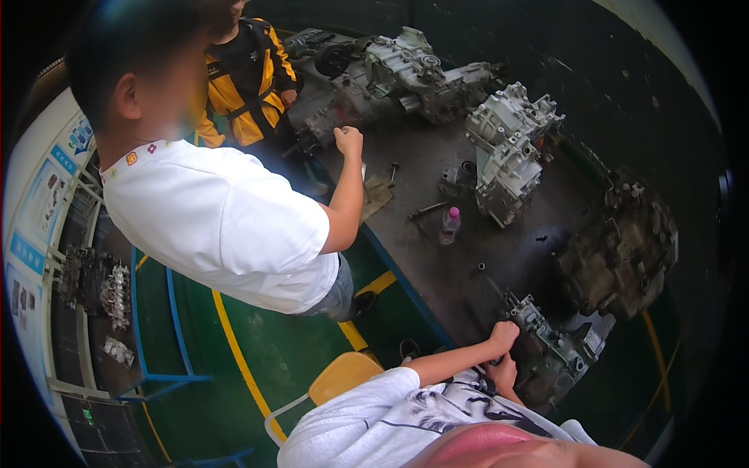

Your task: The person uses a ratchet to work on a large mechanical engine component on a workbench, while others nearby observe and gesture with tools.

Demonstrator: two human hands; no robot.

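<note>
My left hand [505,336] is closed in a fist over the near edge of the bench, beside a grey-green metal gearbox housing [550,343]. Just below it is my right hand [503,370], its fingers curled around a small dark thing [497,360] that I cannot make out. What sits inside my left fist is hidden. Both hands are almost touching, left of the housing. A thin rod [495,287] sticks up from the housing's far end. A small metal ring [481,266] lies on the bench beyond.
A clear bottle with a pink cap [450,226], a long metal tool [428,210] and a silver gearbox [511,148] stand or lie on the dark bench [406,249]. A darker housing [620,249] is at right. A white-shirted person [226,210] stands left; another wears yellow-black [250,86].
</note>
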